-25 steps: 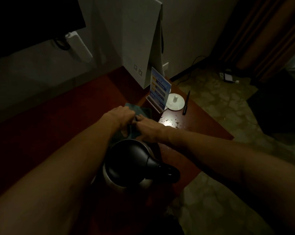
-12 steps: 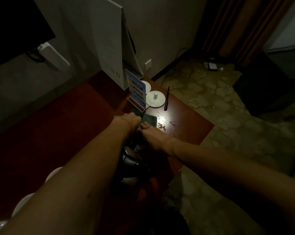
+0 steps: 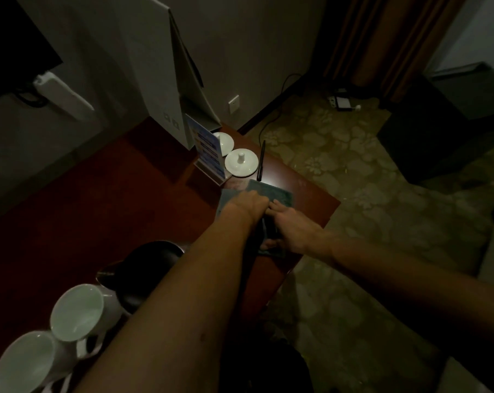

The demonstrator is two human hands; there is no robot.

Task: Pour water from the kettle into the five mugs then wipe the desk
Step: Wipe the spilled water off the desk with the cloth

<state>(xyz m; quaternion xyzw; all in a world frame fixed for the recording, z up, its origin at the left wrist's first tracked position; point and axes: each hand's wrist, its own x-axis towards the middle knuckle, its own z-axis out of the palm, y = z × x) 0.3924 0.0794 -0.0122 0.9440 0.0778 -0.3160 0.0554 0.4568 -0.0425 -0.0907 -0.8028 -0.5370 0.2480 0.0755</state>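
Observation:
A teal cloth point(image 3: 282, 194) lies on the dark red desk point(image 3: 98, 211) near its right corner. My left hand point(image 3: 248, 205) is on the cloth with its fingers curled over it. Beside it, my right hand point(image 3: 292, 226) rests on the cloth with straight fingers. The black kettle point(image 3: 143, 262) stands close to me on the desk, partly hidden under my left forearm. Two white mugs point(image 3: 78, 310) point(image 3: 24, 361) stand in a row at the lower left. Any other mugs are out of view.
Behind the cloth stand a blue card holder point(image 3: 207, 150), two white lids point(image 3: 241, 163) point(image 3: 224, 141) and a black pen point(image 3: 261, 160). A tall white panel point(image 3: 155, 66) rises at the desk's back. The desk's edge runs just right of my hands, with patterned carpet beyond.
Both hands have slid the cloth to the right, over the wet spot near the corner. The view has shifted, so the kettle now sits lower left and two mugs show fully.

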